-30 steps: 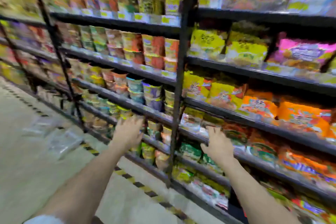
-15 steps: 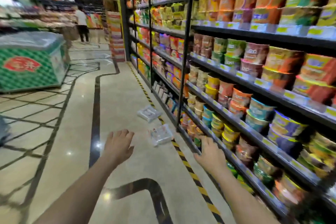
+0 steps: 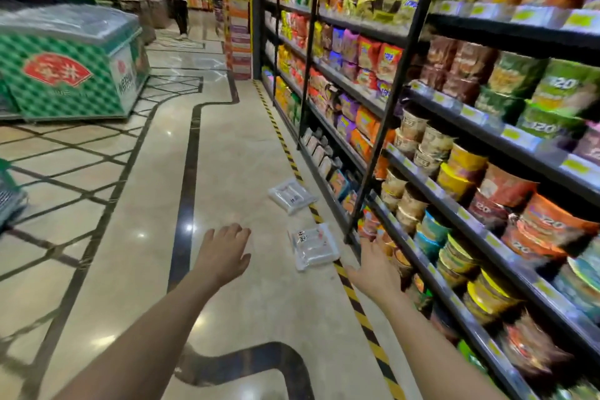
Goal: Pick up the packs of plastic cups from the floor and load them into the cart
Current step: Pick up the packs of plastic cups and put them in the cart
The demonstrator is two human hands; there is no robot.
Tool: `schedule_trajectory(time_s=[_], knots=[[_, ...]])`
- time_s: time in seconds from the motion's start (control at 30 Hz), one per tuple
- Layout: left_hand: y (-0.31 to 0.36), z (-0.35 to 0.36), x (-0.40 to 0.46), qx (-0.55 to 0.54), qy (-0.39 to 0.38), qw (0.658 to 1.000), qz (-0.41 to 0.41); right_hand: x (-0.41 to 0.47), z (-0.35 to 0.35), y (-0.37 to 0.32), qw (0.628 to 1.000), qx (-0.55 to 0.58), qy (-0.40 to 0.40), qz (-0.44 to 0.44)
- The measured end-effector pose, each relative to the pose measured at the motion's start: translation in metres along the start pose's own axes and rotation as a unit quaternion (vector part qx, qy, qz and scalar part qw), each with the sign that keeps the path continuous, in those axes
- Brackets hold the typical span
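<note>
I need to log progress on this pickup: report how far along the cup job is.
Done: nothing visible; no pack is seen loaded. In hand: nothing. The left hand and right hand are both open and empty, stretched forward. Left: both packs, the near pack and the far pack, lie on the floor by the striped tape. All loading remains.
</note>
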State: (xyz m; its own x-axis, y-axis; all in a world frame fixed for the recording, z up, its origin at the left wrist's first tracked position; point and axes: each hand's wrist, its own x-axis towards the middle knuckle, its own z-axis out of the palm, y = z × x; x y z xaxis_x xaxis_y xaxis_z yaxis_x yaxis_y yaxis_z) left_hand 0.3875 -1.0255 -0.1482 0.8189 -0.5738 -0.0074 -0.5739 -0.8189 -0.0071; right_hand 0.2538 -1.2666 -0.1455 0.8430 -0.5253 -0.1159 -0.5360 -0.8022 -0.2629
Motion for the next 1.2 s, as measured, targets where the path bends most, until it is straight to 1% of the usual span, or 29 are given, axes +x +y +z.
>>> schedule_trajectory(time_s=[0.13,0.23,0.4,0.6,0.73,0.87,0.97,1.1,1.2], knots=[[-0.030,0.005,0.107,0.010,-0.019,1.000,0.004,0.112,0.007,-0.029,1.000,0.017,-0.017,-0.006],[-0.053,0.011,0.181,0.011,-0.031,0.999,0.006,0.182,0.010,-0.047,0.998,0.051,-0.032,0.019],[-0.079,0.038,0.290,-0.004,-0.064,0.998,0.023,0.276,0.034,-0.061,0.997,0.038,-0.059,0.042],[-0.105,0.098,0.418,-0.017,-0.113,0.991,0.065,0.390,0.093,-0.069,0.988,0.062,-0.080,0.119],[-0.116,0.140,0.510,0.001,-0.156,0.982,0.105,0.460,0.129,-0.072,0.977,0.057,-0.091,0.182],[-0.110,0.181,0.589,-0.005,-0.186,0.973,0.135,0.521,0.162,-0.063,0.969,0.069,-0.090,0.221],[-0.095,0.223,0.645,-0.015,-0.202,0.967,0.155,0.561,0.193,-0.047,0.954,0.084,-0.113,0.263],[-0.066,0.296,0.711,-0.029,-0.234,0.958,0.162,0.614,0.253,-0.013,0.938,0.100,-0.136,0.303],[-0.041,0.370,0.755,-0.022,-0.246,0.953,0.177,0.653,0.313,0.020,0.925,0.114,-0.146,0.333]])
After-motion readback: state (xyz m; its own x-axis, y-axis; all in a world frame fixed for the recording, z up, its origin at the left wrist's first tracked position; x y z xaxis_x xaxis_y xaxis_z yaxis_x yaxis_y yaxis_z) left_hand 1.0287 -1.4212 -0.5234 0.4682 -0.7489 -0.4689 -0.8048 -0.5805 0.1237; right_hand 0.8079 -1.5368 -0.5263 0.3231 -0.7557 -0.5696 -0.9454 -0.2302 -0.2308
